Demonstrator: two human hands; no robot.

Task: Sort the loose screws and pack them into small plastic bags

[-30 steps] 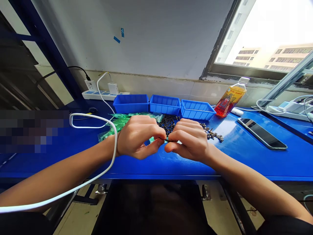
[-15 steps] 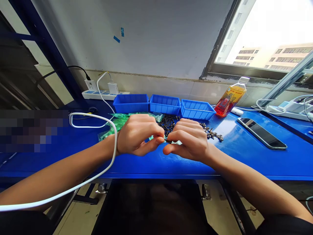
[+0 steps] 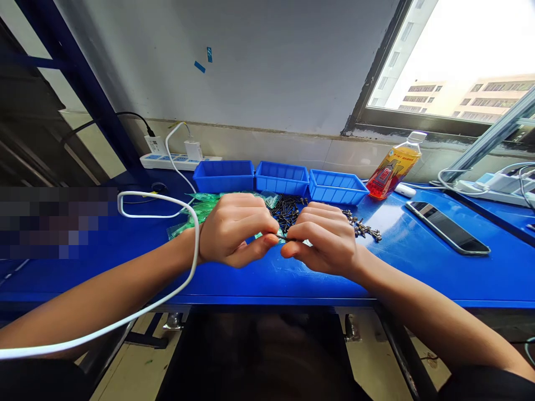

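Both hands meet above the near part of the blue bench (image 3: 418,267). The left hand (image 3: 232,229) and the right hand (image 3: 324,239) each pinch, thumb against forefinger, one small dark screw (image 3: 283,238) between them, a narrow fingertip grip. I judge the screw light, hard and smooth, easy to drop, best held at the head and shank as it is now. Just behind the hands lies a pile of screws (image 3: 288,209), with green bags (image 3: 204,209) to its left, soft and slippery by the look. Farther back stand three blue bins (image 3: 281,177). A white cable (image 3: 184,214) loops over the left wrist and could snag. A bottle (image 3: 395,167) and a phone (image 3: 449,227) lie well apart to the right.
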